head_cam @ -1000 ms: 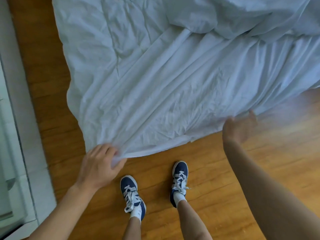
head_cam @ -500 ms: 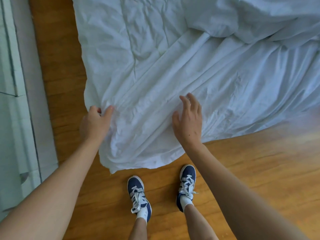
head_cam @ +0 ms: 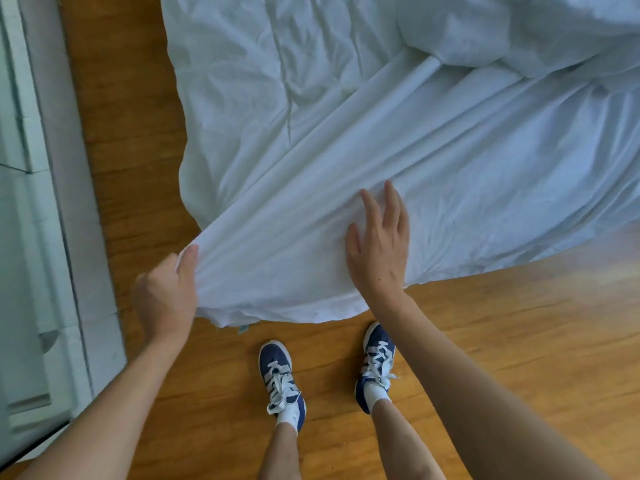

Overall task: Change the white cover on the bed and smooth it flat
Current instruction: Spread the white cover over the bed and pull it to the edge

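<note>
A: Where do you stand with the cover (head_cam: pixel 398 174)?

B: You have it spread over the bed, filling the view from about ten o'clock round to three, with its near edge hanging just in front of your shoes (head_cam: pixel 282 382). So the change itself looks mostly done, as far as this view shows. The smoothing is not.

A: What is left?

B: Long folds fan out from the corner at eight o'clock up toward a bunched heap (head_cam: pixel 519 29) at one o'clock. The part at eleven o'clock is creased all over. That heap needs pulling out, and then the ridges want flattening.

A: And your hands?

B: Your left hand (head_cam: pixel 166 296) is clamped on the cover's corner, thumb on top of the cloth, fingers curled under it, drawing it taut toward eight o'clock. Your right hand (head_cam: pixel 379 247) lies flat on the cover near its front edge, fingers straight and spread, pressing and gripping nothing.

A: The far side?

B: Out of view; you cannot judge it from here.
</note>
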Demonstrator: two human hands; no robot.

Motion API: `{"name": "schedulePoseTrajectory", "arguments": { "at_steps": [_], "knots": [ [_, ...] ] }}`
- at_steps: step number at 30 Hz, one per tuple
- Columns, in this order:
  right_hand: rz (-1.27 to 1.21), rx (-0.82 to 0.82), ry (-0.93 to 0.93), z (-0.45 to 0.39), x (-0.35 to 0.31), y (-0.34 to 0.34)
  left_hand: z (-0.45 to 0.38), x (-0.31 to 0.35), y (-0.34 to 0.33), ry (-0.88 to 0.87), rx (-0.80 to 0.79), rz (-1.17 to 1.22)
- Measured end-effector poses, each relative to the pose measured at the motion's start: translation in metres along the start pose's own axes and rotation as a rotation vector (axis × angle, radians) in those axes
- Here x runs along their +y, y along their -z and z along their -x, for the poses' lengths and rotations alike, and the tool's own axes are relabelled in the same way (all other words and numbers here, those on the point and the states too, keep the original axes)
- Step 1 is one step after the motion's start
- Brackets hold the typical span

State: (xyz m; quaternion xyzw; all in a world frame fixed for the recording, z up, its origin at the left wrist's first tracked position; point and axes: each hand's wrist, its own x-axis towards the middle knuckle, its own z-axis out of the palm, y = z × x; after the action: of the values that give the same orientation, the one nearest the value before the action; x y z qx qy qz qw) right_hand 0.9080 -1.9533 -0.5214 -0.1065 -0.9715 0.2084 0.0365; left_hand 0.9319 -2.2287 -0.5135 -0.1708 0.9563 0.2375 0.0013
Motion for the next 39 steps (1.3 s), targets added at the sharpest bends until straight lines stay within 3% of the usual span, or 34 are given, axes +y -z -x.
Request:
{"name": "schedulePoseTrajectory", "arguments": {
  "at_steps": [9,12,16,18,22,26,34,39],
  "knots": [
    [0.069,-0.09,0.141,0.016,0.019,-0.004,0.051,-0.044,0.003,0.14,-0.027,-0.069],
    [0.011,-0.021,0.145,0.025,0.029,-0.004,0.037,-0.036,0.001,0.114,-0.039,-0.049],
    [-0.115,0.149,-0.189,0.042,0.037,-0.003,0.048,-0.011,-0.006,0.249,-0.07,0.137],
    [-0.113,0.17,-0.219,0.051,0.038,-0.003,0.058,0.005,-0.009,0.259,-0.153,0.196],
    [0.012,-0.05,-0.004,0.066,0.033,-0.007,0.063,-0.003,-0.03,0.374,-0.273,0.29],
    [0.082,-0.246,-0.111,0.066,0.01,0.009,0.066,-0.023,-0.024,0.47,-0.437,0.086],
    [-0.04,-0.556,-0.366,0.064,-0.092,0.097,0.06,0.035,0.085,0.139,-0.595,0.033],
    [-0.082,-0.624,-0.553,0.109,-0.153,0.175,0.051,0.053,0.194,-0.111,-0.735,-0.144]
  ]
}}
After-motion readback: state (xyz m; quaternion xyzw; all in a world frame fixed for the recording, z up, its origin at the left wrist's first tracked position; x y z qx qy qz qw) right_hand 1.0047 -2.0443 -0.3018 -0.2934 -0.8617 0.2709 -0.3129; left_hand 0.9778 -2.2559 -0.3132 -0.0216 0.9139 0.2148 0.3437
